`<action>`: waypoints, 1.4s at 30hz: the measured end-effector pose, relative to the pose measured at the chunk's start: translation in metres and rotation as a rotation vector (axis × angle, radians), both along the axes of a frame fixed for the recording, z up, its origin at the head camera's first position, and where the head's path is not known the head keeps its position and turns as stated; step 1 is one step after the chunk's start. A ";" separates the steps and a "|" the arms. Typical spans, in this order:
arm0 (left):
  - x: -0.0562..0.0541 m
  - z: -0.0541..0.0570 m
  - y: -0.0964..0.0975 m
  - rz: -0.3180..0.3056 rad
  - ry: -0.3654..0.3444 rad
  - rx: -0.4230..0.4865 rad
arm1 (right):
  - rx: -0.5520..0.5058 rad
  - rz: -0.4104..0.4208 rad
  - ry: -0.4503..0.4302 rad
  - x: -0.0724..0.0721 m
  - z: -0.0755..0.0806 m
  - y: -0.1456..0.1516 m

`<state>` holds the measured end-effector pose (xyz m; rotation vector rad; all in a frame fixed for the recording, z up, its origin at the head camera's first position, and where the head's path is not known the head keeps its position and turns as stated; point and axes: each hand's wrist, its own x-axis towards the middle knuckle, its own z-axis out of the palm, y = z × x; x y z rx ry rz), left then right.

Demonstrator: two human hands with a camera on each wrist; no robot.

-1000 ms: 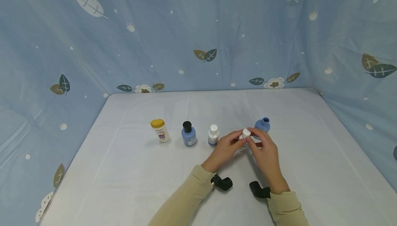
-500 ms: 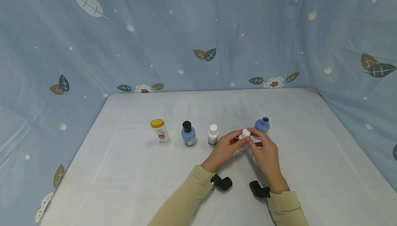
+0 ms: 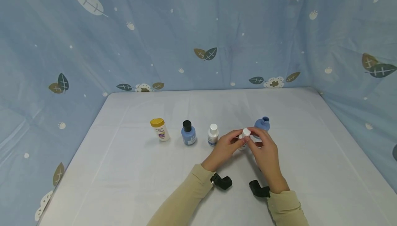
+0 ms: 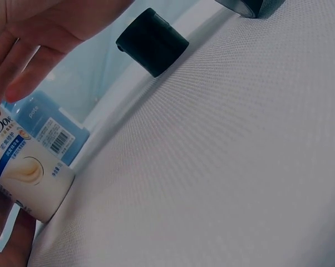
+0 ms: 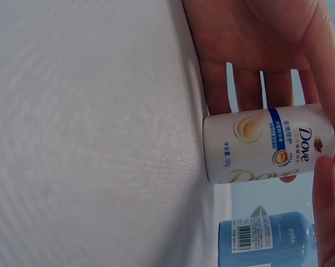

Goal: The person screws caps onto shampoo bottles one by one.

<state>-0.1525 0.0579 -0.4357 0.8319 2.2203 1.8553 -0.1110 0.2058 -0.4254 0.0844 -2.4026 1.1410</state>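
Note:
A small white Dove bottle (image 5: 256,147) stands upright on the table between both hands. My left hand (image 3: 221,152) holds it near the top, thumb in front, its other fingers behind the bottle in the right wrist view. My right hand (image 3: 267,152) pinches the white cap (image 3: 246,132) between thumb and fingers. The thumb tips nearly meet below the cap. Most of the bottle is hidden by the hands in the head view, while its label shows in both wrist views. Just behind the right hand is an uncapped blue bottle (image 3: 262,124), labelled "pole".
To the left of the hands stand a second white-capped bottle (image 3: 213,135), a blue bottle with a black cap (image 3: 189,134) and a white bottle with a yellow lid (image 3: 160,130). Black wrist cameras (image 3: 223,182) hang under the sleeves. A patterned blue curtain (image 3: 173,36) surrounds the white table (image 3: 124,177).

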 end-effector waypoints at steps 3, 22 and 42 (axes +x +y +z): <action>0.001 0.001 0.000 0.004 -0.003 -0.006 | -0.010 -0.008 -0.010 0.000 0.001 0.000; 0.002 0.001 0.002 0.022 0.060 0.010 | 0.011 -0.006 0.022 0.001 0.000 0.000; -0.012 -0.029 0.007 0.015 0.059 0.003 | 0.032 -0.001 0.053 0.000 -0.002 0.000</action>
